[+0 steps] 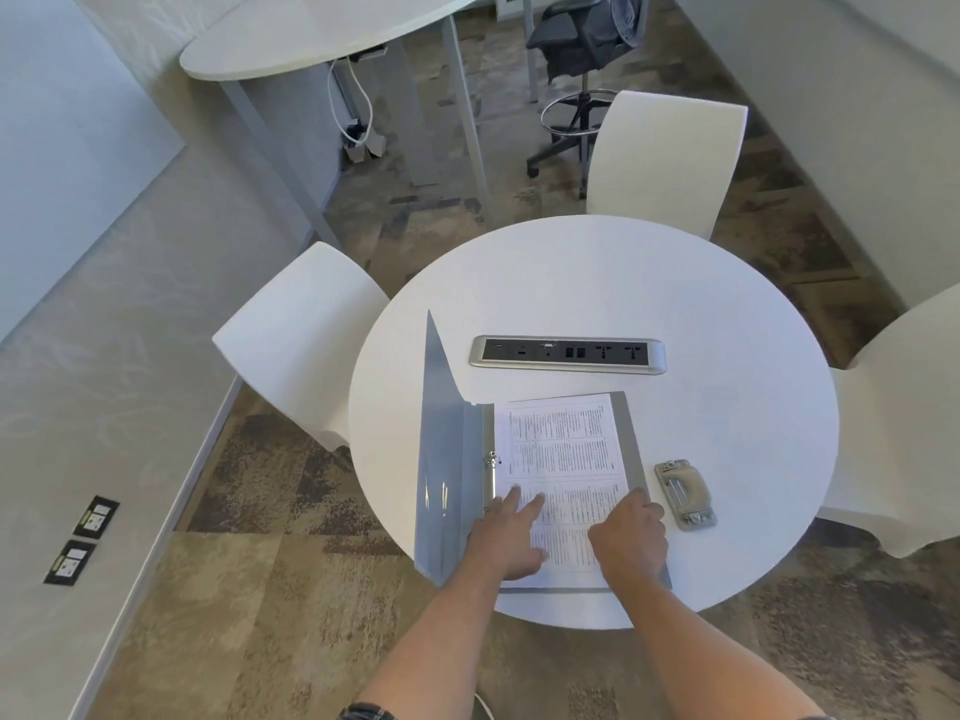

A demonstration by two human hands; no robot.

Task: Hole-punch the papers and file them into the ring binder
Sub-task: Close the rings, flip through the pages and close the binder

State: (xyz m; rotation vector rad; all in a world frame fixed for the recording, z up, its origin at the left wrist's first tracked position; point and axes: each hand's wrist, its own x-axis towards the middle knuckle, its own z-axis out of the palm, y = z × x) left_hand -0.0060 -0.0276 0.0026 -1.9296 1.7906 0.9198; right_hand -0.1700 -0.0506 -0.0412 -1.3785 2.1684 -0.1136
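Head view: papers (563, 449) under both hands (569, 537).

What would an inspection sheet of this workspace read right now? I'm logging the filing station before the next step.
Surface: round white table, with a built-in silver socket strip.
Job's things: open grey ring binder, cover raised at left; printed white papers lying in it beside the rings; grey metal hole punch on the table right of the binder.
Clutter: nothing seen.
Grippers: left hand rests flat on the papers, fingers straight; right hand holds their right edge.
Cables: white cable under the far white desk.
Surroundings: white chairs, black office stool, carpet.
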